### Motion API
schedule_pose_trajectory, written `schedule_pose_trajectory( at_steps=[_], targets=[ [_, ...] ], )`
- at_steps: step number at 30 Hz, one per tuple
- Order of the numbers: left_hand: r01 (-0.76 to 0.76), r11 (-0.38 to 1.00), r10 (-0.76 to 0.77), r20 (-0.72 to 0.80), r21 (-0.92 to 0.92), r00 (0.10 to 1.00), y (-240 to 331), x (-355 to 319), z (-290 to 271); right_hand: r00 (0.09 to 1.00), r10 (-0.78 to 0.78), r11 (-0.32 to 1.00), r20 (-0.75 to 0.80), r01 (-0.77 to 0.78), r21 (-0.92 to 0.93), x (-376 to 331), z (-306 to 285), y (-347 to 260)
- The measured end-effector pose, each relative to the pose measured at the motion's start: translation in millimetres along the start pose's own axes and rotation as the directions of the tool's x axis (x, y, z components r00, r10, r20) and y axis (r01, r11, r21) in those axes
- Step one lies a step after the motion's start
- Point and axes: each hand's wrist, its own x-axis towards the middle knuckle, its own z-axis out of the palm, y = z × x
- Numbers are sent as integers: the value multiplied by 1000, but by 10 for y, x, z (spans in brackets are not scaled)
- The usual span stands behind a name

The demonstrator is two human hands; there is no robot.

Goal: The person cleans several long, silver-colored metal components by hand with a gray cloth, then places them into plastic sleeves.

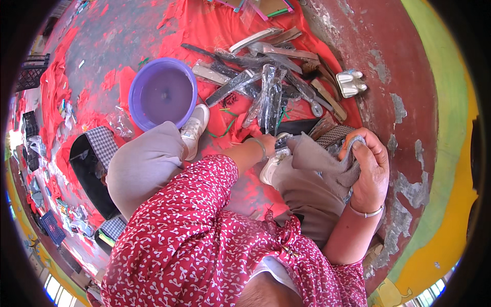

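Observation:
My right hand [369,169] is closed around a grey cloth [327,162], which hangs down over my right knee. Between my legs, my left hand [266,143] reaches low beside my right shoe [271,166]. Its fingers are partly hidden and look curled against a small dark, shiny thing that I cannot make out. Just beyond that hand lies a pile of long flat pieces, some black and wrapped in clear plastic [271,97], others bare and brownish [330,100]. A dark case with a checked side [335,134] shows partly behind the cloth.
A purple basin [193,97] of cloudy water stands beyond my left shoe [195,125]. To my left is an open black box with a checked lid [102,143]. A white moulded tray [351,84] lies right of the pile. Torn red sheeting [169,38] covers the floor.

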Motion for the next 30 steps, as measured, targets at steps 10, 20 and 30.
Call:
schedule_pose_trajectory(
  at_steps=[10,20,30],
  targets=[
    [108,984,-170,-547,-143,820,-447,119,-346,1000,-4,1000,-20,4,0,-8,127,-28],
    [278,835,-372,-115,-474,921,-535,225,-580,997,66,998,-33,-65,8,72,99,56],
    [199,941,-246,-151,-272,957,10,209,-241,999,37,999,-2,-37,-12,82,30,77]
  ],
)
